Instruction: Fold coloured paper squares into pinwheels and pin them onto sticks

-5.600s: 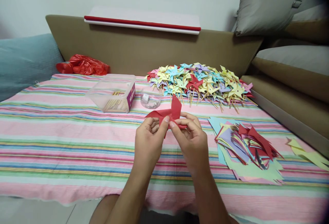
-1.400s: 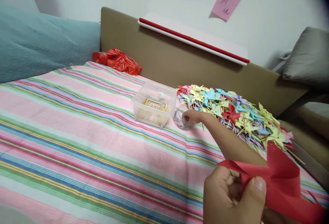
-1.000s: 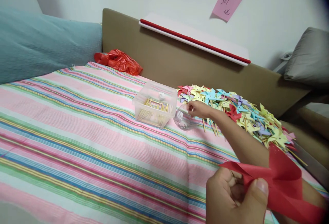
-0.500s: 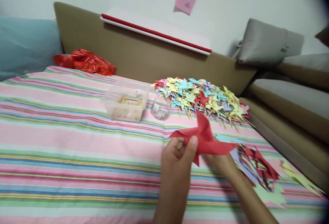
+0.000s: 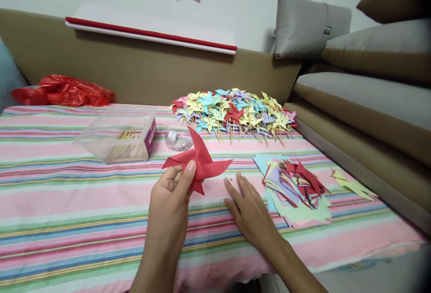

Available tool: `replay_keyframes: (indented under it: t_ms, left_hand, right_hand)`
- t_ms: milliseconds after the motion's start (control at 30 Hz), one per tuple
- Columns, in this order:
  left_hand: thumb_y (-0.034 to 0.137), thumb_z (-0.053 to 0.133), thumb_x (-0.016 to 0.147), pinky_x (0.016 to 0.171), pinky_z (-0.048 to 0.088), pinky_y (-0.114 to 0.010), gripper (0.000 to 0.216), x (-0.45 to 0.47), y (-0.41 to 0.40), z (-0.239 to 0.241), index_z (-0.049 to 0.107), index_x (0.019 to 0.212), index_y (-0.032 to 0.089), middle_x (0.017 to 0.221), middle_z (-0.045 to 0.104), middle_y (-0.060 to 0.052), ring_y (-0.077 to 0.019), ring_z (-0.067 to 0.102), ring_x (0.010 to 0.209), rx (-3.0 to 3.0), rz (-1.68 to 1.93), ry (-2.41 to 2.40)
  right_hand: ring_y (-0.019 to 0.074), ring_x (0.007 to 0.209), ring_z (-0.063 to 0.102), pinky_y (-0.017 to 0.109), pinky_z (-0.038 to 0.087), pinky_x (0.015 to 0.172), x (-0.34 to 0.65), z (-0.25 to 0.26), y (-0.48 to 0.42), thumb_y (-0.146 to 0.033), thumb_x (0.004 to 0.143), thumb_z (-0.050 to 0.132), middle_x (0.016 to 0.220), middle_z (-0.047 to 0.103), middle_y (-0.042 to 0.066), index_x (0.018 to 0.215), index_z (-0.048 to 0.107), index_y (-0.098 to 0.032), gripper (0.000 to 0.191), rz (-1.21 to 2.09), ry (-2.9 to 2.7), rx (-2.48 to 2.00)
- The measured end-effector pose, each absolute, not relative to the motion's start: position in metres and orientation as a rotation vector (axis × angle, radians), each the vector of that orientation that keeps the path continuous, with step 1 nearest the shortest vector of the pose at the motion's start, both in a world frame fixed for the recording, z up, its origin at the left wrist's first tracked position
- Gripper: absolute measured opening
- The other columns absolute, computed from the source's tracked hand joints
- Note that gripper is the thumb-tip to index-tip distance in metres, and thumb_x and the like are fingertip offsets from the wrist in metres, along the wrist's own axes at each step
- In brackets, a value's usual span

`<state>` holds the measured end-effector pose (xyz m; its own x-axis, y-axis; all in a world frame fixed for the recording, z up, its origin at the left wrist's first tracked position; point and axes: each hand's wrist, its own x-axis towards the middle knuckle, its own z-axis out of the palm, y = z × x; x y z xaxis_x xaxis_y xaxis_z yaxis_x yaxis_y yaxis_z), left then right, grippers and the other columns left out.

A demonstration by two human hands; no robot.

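Note:
Pinched between the thumb and fingers of my left hand (image 5: 175, 190) is a red paper pinwheel (image 5: 204, 162), its folded blades spread over the cloth. My right hand (image 5: 248, 210) lies low over the striped cloth with fingers stretched out, holding nothing I can see. Just beyond its fingertips is a tiny dark piece (image 5: 231, 179), too small to name. To the right of that hand lies a stack of cut coloured paper (image 5: 286, 190). Behind the pinwheel stands a small clear dish (image 5: 178, 142) with small metallic bits in it.
A clear plastic box (image 5: 101, 142) holds thin wooden sticks (image 5: 126, 145). Many finished pinwheels on sticks (image 5: 232, 113) are heaped at the back. A red plastic bag (image 5: 74, 91) lies back left. Cushions (image 5: 363, 95) are piled along the right, near a loose yellow paper piece (image 5: 353, 185).
The view has swung to the right. My right hand has come away from behind the pinwheel and reached down to the cloth. My left hand still holds the pinwheel.

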<state>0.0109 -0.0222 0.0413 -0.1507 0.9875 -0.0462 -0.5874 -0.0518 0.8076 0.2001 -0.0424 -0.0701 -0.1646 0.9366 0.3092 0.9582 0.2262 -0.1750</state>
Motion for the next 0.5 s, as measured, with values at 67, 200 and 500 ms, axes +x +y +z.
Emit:
replay_keyframes:
  t_ms: [67,200,500]
  left_hand:
    - [0.034,0.092,0.067,0.064,0.054,-0.014,0.033,0.015,-0.022,0.041,0.072,0.082,0.012,0.077,0.071,-0.001,-0.0073,0.062,0.068,0.670,1.545,0.856]
    - [0.031,0.093,0.064,0.062,0.053,-0.013,0.034,0.021,-0.021,0.040,0.070,0.078,0.011,0.073,0.068,0.000,-0.0064,0.060,0.065,0.684,1.533,0.863]
    - [0.029,0.092,0.066,0.063,0.053,-0.013,0.031,0.022,-0.019,0.039,0.071,0.079,0.011,0.072,0.066,0.001,-0.0059,0.060,0.065,0.717,1.552,0.868]
  right_hand:
    - [0.0378,0.150,0.032,0.059,0.035,0.117,0.193,-0.072,-0.039,-0.039,0.105,0.043,0.161,0.035,0.022,0.154,0.044,-0.019,0.052,-0.086,-2.161,-1.801]
    - [0.0375,0.150,0.033,0.058,0.031,0.119,0.184,-0.072,-0.034,-0.040,0.105,0.042,0.160,0.036,0.022,0.153,0.044,-0.012,0.055,-0.097,-2.098,-1.869]
    - [0.0373,0.146,0.040,0.058,0.031,0.120,0.178,-0.070,-0.031,-0.029,0.103,0.045,0.154,0.048,0.019,0.146,0.051,-0.003,0.051,0.053,-1.975,-1.809]
